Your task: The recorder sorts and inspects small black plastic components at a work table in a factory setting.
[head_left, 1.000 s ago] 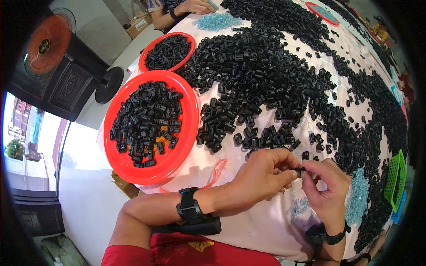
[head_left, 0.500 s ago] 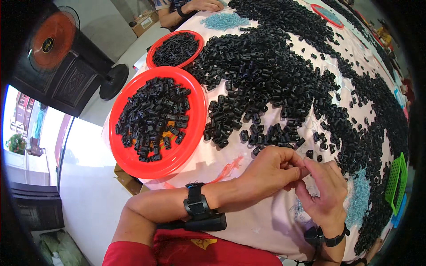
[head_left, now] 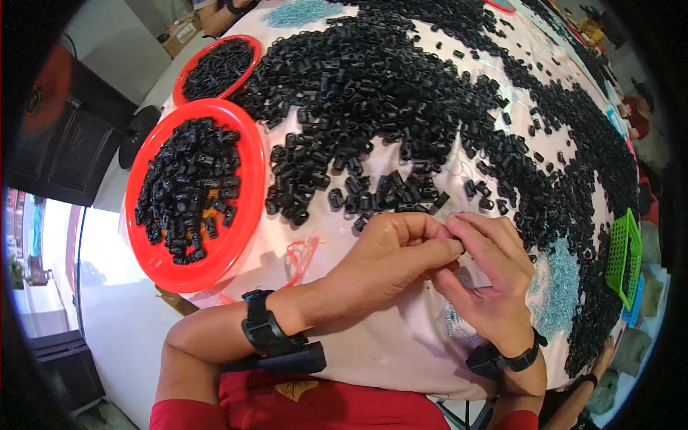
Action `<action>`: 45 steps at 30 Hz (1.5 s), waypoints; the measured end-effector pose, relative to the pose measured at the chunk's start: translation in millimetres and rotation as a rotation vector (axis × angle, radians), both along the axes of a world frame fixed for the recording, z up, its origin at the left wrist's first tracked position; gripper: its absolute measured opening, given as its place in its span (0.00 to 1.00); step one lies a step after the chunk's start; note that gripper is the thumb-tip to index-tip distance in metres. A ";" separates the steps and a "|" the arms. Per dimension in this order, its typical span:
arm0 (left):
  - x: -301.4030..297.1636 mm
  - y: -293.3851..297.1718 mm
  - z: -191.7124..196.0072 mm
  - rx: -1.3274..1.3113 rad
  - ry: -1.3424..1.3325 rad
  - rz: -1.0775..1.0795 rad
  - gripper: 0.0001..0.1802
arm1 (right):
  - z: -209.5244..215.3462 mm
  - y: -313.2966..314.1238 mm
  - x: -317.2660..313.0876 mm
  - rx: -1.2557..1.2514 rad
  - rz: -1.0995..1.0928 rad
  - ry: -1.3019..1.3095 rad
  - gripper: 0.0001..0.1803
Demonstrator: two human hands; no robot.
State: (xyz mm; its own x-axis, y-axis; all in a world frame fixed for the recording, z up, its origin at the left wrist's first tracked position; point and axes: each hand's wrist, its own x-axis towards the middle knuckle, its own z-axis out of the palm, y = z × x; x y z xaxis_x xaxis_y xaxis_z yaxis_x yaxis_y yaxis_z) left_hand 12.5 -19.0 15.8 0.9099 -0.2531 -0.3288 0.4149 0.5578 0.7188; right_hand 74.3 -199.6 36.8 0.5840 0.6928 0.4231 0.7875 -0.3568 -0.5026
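My left hand point(head_left: 394, 254) and my right hand point(head_left: 491, 276) meet over the near part of the table, fingertips pressed together in a pinch. Whatever lies between them is too small or too hidden to make out. Just beyond the fingers spreads a big heap of small black hollow plastic pieces point(head_left: 373, 93), a few of them loose at its near edge. To the left, a round red plate point(head_left: 252, 172) bears a mound of black plastic pieces point(head_left: 190, 179). Close to my right wrist is a pile of tiny pale-blue, spring-like pieces point(head_left: 559, 287).
Behind the red plate stands a smaller red dish point(head_left: 252, 49) of thin black pieces. A green basket point(head_left: 623, 258) sits at the right edge. Red plastic string point(head_left: 302, 258) lies near my left forearm. Other people's arms show at the far left and lower right.
The view has shifted, so the plates and heaps sit further left and higher in the picture. My hands stay joined at the fingertips, with the fingers slightly rearranged.
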 end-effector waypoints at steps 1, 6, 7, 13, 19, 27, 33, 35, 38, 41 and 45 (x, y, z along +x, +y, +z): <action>0.3 0.1 1.1 0.024 -0.003 0.009 0.07 | 0.1 -0.6 0.1 0.009 -0.001 -0.002 0.30; -0.7 -2.2 3.1 0.011 0.025 -0.015 0.07 | -1.7 -3.1 3.9 0.041 0.025 -0.011 0.28; -2.1 -3.6 3.3 -0.001 0.030 -0.006 0.08 | -2.1 -3.9 4.9 0.045 0.038 -0.029 0.27; -5.3 -0.1 0.0 -0.025 0.061 -0.043 0.15 | -5.1 -6.3 9.7 0.071 0.031 -0.081 0.27; -9.4 -3.7 -6.4 -0.045 -0.020 -0.111 0.20 | -6.3 -7.5 8.4 0.057 0.029 -0.056 0.25; -9.7 -4.6 -10.2 -0.026 -0.033 -0.105 0.20 | -8.5 -8.7 9.1 0.019 0.031 -0.066 0.26; -9.1 -7.7 -11.2 -0.116 -0.079 -0.114 0.21 | -7.0 -5.6 10.5 0.076 0.078 -0.144 0.26; -9.7 -8.5 -11.3 -0.108 -0.071 -0.087 0.21 | -7.8 -5.4 8.3 0.060 0.057 -0.081 0.25; -8.8 -8.7 -14.1 -0.105 -0.040 -0.094 0.21 | -7.9 -6.4 6.0 0.011 0.055 -0.141 0.25; -9.1 -10.6 -11.6 -0.067 -0.042 -0.067 0.21 | -5.0 -6.0 5.1 -0.004 0.046 -0.088 0.24; -5.7 -10.3 -1.8 -0.051 -0.021 -0.045 0.25 | -10.1 -4.8 10.8 0.077 -0.019 -0.097 0.22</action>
